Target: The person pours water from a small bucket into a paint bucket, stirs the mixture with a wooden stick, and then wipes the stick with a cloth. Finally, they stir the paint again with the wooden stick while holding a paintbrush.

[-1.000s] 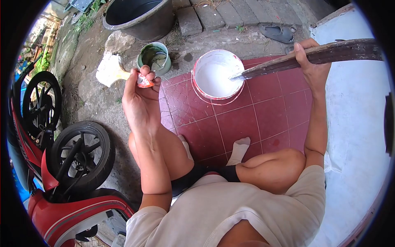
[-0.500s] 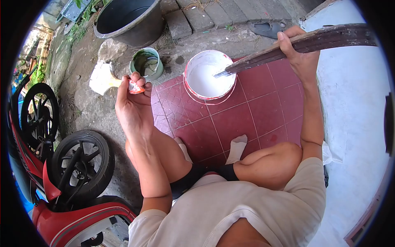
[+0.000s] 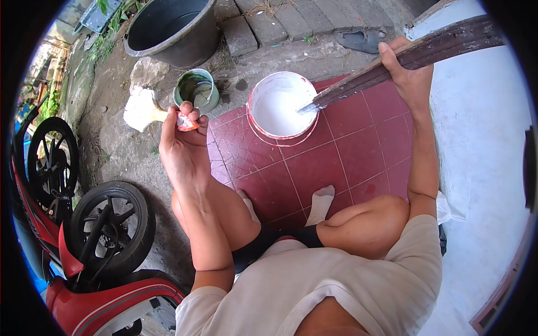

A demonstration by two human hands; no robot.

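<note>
My left hand [image 3: 185, 143] is closed on the orange-and-white handle of a wide paintbrush [image 3: 144, 110], whose white-coated bristles point left over the concrete. My right hand [image 3: 412, 75] grips a long dark wooden plank [image 3: 364, 77], with the thumb on its near face. The plank slants down to the left, and its paint-smeared tip reaches into a bucket [image 3: 252, 124] of white paint [image 3: 280, 109]. That bucket stands on the red tiles in front of my feet, its handle lowered on the near side.
A green pail [image 3: 209, 101] with murky contents stands beyond my left hand. Behind it sits a large black tub [image 3: 185, 42]. A red motorbike [image 3: 112, 299] and wheels [image 3: 115, 224] are at left. The white wall [image 3: 476, 185] rises at right; a grey sandal [image 3: 358, 41] lies ahead.
The plank has tilted more steeply, its upper end rising. Its tip has shifted slightly right within the bucket. My left hand keeps the brush in nearly the same place.
</note>
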